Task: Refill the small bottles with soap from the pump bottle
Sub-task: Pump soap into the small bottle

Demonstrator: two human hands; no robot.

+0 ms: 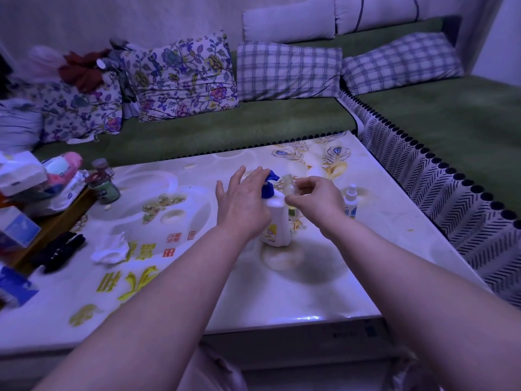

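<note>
The pump bottle point(275, 218) is standing upright near the middle of the table point(282, 292), and the left hand point(242, 198) is resting flat over its blue pump head point(269, 184), fingers spread and gripping nothing. The right hand point(314, 196) is pinching a small clear bottle point(290, 187) just beside the spout; whether its mouth is sitting right under the nozzle is hard to tell. That little bottle is looking light, stiff and likely slippery once soapy, so holding it around the body seems wise. The big one is probably heavy enough to be staying put under a press. A small spray bottle point(351, 200) is waiting to the right, clear of both arms. A crumpled tissue point(110, 248) and jars point(104, 184) are lying well apart on the left.
</note>
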